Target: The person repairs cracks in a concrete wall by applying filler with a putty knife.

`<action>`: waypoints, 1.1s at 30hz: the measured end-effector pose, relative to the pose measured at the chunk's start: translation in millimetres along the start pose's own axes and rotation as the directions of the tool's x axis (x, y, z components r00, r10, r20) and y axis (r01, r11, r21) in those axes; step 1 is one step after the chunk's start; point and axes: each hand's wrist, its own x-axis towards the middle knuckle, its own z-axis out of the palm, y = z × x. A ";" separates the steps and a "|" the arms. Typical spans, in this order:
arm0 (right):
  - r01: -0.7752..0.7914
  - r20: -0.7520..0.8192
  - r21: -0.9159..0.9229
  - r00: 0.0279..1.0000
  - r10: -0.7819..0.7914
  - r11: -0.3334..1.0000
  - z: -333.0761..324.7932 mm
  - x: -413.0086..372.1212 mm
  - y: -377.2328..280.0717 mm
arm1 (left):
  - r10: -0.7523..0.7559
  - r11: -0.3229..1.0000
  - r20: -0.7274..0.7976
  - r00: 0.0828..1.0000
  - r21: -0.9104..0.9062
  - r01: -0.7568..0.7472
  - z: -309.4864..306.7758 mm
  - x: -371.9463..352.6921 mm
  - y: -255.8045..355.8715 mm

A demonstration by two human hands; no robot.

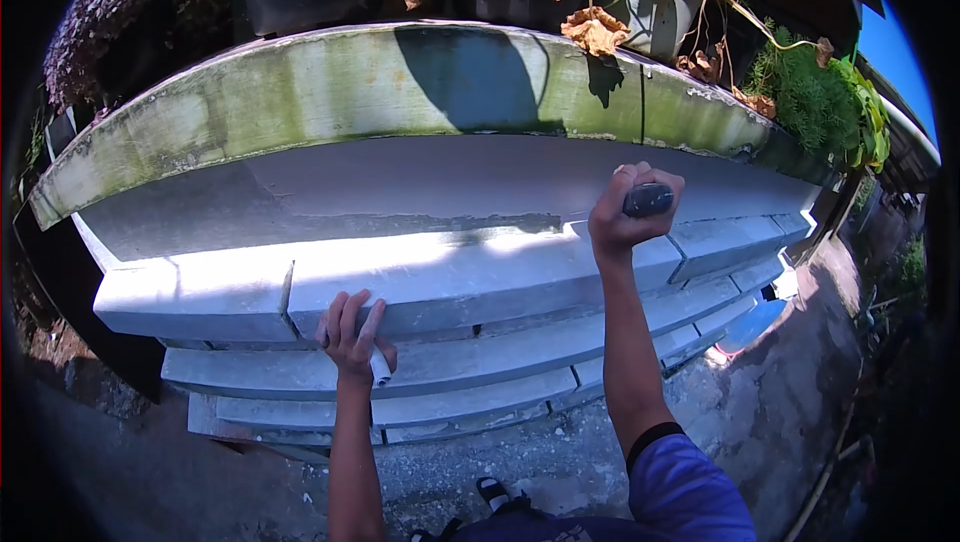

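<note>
My right hand [637,206] is closed round the dark, rounded handle [649,200] of a tool in front of the smooth grey wall [420,177]. The tool's working end is hidden behind the hand. Lower and to the left, my left hand [352,333] has its fingers bent over the front edge of the top row of pale blocks [450,277]. A white, tube-like piece [380,367] sticks out below this hand, between thumb and palm. What it is, I cannot make out.
A moss-stained ledge [330,82] overhangs the wall, with plant pots [665,7] and dry leaves [596,32] on it. More rows of blocks [500,352] step down to the concrete ground [740,422]. A blue container [750,325] stands at the right end.
</note>
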 end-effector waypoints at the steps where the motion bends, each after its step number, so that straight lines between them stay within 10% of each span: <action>1: -0.062 -0.052 0.097 0.996 0.067 0.993 0.5 2.2 -1.6 | 0.000 1.000 -0.003 1.000 0.004 0.000 2.2 1.1 -0.1; 4: 0.313 0.256 -0.254 0.934 -0.248 0.915 2.3 6.1 14.4 | -0.034 0.999 0.023 0.999 -0.012 0.034 -1.2 2.0 4.1; 9: -0.132 -0.023 -0.023 0.991 0.132 0.991 4.8 -1.0 3.0 | -0.019 1.000 0.026 0.999 0.003 0.019 1.6 3.6 0.3; 10: 0.221 0.198 -0.248 0.965 -0.174 0.943 5.2 -2.7 10.2 | -0.027 1.000 0.043 0.999 0.007 0.027 -1.6 0.4 2.7; 12: 0.254 0.200 -0.158 0.955 -0.220 0.954 9.3 -4.3 7.4 | -0.021 1.000 0.035 0.999 -0.011 0.021 -1.5 1.4 1.4; 15: -0.094 0.002 0.142 0.996 0.094 0.985 4.4 -7.4 -2.9 | -0.021 0.999 0.028 0.999 -0.029 0.022 -3.5 6.7 4.0; 18: 0.186 0.232 -0.268 0.965 -0.125 0.945 6.5 -8.1 15.3 | -0.024 1.000 0.049 0.999 -0.018 0.025 -7.3 2.1 7.6; 20: 0.274 0.131 -0.134 0.957 -0.257 0.952 14.2 1.7 1.4 | -0.020 1.000 0.030 0.999 -0.005 0.020 -1.9 7.8 3.4; 22: 0.041 -0.023 0.099 0.999 -0.039 0.994 9.6 -0.1 -10.6 | -0.020 0.999 0.031 0.999 -0.024 0.021 -3.7 6.5 4.4; 24: 0.338 0.212 -0.201 0.931 -0.296 0.920 5.7 -7.6 14.6 | -0.020 1.000 0.022 1.000 -0.009 0.020 -0.2 3.4 2.9; 26: 0.257 0.300 -0.218 0.936 -0.186 0.942 5.2 -9.8 13.5 | -0.014 1.000 0.028 1.000 -0.001 0.014 -1.1 1.7 2.7; 29: 0.003 0.012 0.084 1.000 -0.004 0.996 0.4 -4.0 -2.2 | -0.014 1.000 0.028 0.999 0.004 0.014 -1.3 5.6 1.7; 33: 0.358 0.314 -0.242 0.908 -0.276 0.902 5.4 -8.5 18.8 | -0.016 1.000 0.045 0.999 -0.012 0.017 -6.4 4.0 6.7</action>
